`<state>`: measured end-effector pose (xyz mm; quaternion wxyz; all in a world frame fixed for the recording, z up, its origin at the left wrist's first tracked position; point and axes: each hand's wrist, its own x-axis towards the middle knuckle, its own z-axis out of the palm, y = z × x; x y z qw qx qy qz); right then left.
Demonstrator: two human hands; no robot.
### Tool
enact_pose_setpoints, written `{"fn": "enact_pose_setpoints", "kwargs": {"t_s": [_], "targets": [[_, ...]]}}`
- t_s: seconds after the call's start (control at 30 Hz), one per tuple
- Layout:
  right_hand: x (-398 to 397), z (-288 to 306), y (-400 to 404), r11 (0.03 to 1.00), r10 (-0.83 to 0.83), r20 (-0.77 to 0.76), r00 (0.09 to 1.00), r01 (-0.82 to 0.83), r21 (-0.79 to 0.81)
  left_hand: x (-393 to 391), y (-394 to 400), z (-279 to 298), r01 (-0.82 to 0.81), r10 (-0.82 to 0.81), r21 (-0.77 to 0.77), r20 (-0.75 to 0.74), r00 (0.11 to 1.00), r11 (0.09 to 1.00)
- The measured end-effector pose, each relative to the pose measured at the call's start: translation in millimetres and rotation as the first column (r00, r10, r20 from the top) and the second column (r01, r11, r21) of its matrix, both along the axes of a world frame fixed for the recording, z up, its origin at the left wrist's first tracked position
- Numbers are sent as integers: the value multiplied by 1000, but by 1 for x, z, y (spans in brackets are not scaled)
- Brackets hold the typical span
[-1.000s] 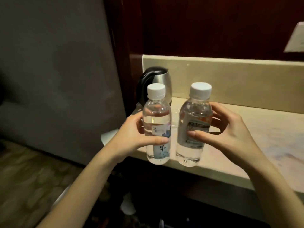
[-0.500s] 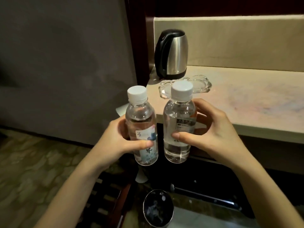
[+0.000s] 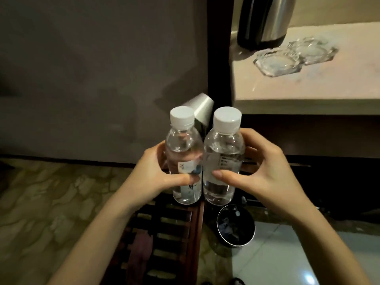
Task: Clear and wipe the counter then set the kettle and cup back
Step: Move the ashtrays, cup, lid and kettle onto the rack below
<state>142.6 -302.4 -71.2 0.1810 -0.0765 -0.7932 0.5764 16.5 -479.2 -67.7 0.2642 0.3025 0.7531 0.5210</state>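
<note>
The left hand is wrapped round a clear plastic water bottle with a white cap and a blue-printed label, thumb across the front and fingers curled behind; the right hand grips a second clear white-capped water bottle with a grey label the same way. The two bottles stand upright and touch side by side, held off the pale stone counter, above a dark slatted wooden rack and a round black bin on the floor. On the counter's back left corner stands the stainless steel kettle with black handle, and just in front of it lie two clear glass ashtrays. A white paper cup shows tilted behind the bottles
</note>
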Motion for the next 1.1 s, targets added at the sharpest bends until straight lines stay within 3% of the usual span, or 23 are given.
{"fn": "enact_pose_setpoints", "kwargs": {"t_s": [0.17,0.33,0.57,0.73,0.9,1.1], "targets": [[-34,-69,-29,995,-5,117,993,17,-96,-24,-29,-69,-111,118,-97,68,991,989],[-66,-185,-56,975,-54,316,947,119,-190,-54,-50,-177,-160,215,-302,157,964,940],[-106,-366,-90,953,-54,647,760,232,-193,-78,-69,-358,-171,327,-491,251,911,854],[-141,-459,-108,981,-5,774,634,151,-118,-95,-81,-464,-205,430,-596,263,864,776],[-170,-525,-120,994,-17,821,571,98,-48,-109,-84,-523,-211,453,-698,180,873,685],[-184,-552,-119,996,-51,870,490,88,10,-117,-68,-551,-189,387,-765,86,918,616]]}}
